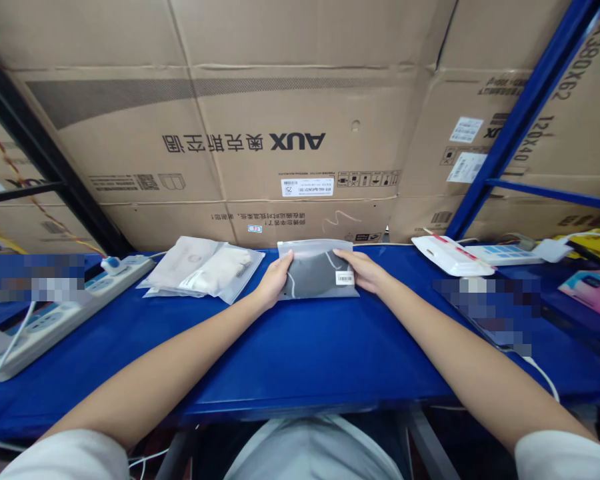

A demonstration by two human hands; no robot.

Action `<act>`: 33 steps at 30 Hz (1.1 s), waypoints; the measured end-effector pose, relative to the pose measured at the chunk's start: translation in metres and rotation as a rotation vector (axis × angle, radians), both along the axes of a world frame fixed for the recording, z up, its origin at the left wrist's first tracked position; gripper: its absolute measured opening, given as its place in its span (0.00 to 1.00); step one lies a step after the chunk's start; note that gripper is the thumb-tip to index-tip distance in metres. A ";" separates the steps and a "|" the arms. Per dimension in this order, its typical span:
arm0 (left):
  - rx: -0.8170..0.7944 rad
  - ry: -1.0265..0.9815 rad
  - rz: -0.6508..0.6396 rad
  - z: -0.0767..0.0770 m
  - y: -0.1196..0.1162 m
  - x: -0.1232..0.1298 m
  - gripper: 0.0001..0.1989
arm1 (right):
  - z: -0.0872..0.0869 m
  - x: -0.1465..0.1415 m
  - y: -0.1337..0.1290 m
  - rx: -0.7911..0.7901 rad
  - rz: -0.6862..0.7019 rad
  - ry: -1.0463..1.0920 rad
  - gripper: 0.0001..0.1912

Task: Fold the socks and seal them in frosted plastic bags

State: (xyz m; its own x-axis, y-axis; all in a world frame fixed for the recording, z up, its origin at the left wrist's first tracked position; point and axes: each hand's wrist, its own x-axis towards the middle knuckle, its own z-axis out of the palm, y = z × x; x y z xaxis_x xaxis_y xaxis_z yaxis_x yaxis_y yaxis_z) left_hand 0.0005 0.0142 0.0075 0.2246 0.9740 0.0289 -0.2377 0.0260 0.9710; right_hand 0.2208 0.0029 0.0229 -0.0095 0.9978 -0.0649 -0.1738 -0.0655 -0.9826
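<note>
- Your left hand [275, 279] and right hand [364, 270] are closed on the 2 sides of a clear bag [315, 248], which sits between them above the blue table [300, 360].
- Left of your grip lies a pile of bags [180, 263] with pale contents; farther left, a power strip [99, 288] with plugs.
- Right of your grip, a white case [453, 257] carries a red-and-white stick [453, 244].
- Just beyond your grip, printed cardboard [220, 100] walls off the far side.
- The bag hides some of your fingers; its dark contents [313, 275] are hard to identify.
- Blurred squares mask items outside both forearms.
- At far right, a pink package [593, 293] is cut off.
</note>
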 end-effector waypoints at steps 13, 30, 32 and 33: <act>-0.031 0.044 0.050 -0.003 0.000 0.000 0.25 | -0.007 -0.013 -0.004 0.036 -0.176 0.058 0.13; -0.098 0.253 -0.474 0.008 -0.025 0.005 0.23 | -0.013 -0.031 -0.017 -0.054 0.337 0.054 0.16; -0.077 0.264 -0.479 0.008 -0.029 0.007 0.23 | -0.016 -0.037 -0.020 -0.001 0.297 0.014 0.14; -0.071 0.248 -0.477 0.009 -0.029 0.008 0.23 | -0.016 -0.038 -0.021 0.006 0.292 0.009 0.14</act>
